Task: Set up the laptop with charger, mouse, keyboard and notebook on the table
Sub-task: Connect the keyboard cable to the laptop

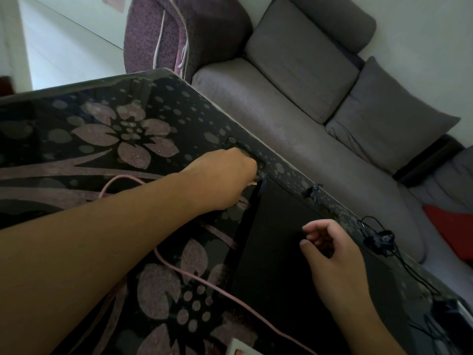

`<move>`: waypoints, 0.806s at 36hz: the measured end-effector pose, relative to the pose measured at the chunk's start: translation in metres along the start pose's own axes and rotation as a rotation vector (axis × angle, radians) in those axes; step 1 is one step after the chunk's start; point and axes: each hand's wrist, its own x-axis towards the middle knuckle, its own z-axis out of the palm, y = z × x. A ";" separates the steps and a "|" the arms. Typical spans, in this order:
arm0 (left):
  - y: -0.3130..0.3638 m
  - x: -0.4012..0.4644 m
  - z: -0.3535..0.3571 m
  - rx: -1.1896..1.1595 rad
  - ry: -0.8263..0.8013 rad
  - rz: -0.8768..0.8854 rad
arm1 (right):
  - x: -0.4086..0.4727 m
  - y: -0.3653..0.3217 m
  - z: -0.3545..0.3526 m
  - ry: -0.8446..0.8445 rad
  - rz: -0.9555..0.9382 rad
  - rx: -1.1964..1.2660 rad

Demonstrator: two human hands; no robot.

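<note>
A closed black laptop [279,242] lies flat on the dark flower-patterned glass table [107,139], near its far edge. My left hand [225,175] is closed on the plug end of a pink charger cable [204,280], right at the laptop's far left corner. The cable trails back across the table toward me. My right hand [332,254] hovers over the laptop lid with its fingers loosely curled and nothing in them. No mouse, keyboard or notebook can be made out.
A tangled black wire [378,239] lies on the table edge right of the laptop. A white object [238,348] pokes in at the bottom. Beyond the table stands a grey sofa [294,119] with cushions and a red item [453,229].
</note>
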 end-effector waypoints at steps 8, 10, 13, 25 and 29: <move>0.008 0.007 0.004 -0.222 -0.009 -0.151 | -0.001 0.000 0.000 0.004 -0.013 0.002; 0.008 0.005 0.005 -0.231 -0.017 -0.139 | -0.001 0.001 0.000 0.008 -0.012 0.010; 0.005 0.000 0.005 -0.170 -0.038 -0.091 | 0.000 0.002 0.001 0.004 -0.007 0.021; -0.006 -0.004 -0.002 0.106 0.007 0.003 | -0.001 0.001 0.001 0.007 -0.015 0.002; -0.004 -0.003 0.006 0.047 0.020 -0.002 | -0.001 0.000 0.000 0.004 -0.014 0.001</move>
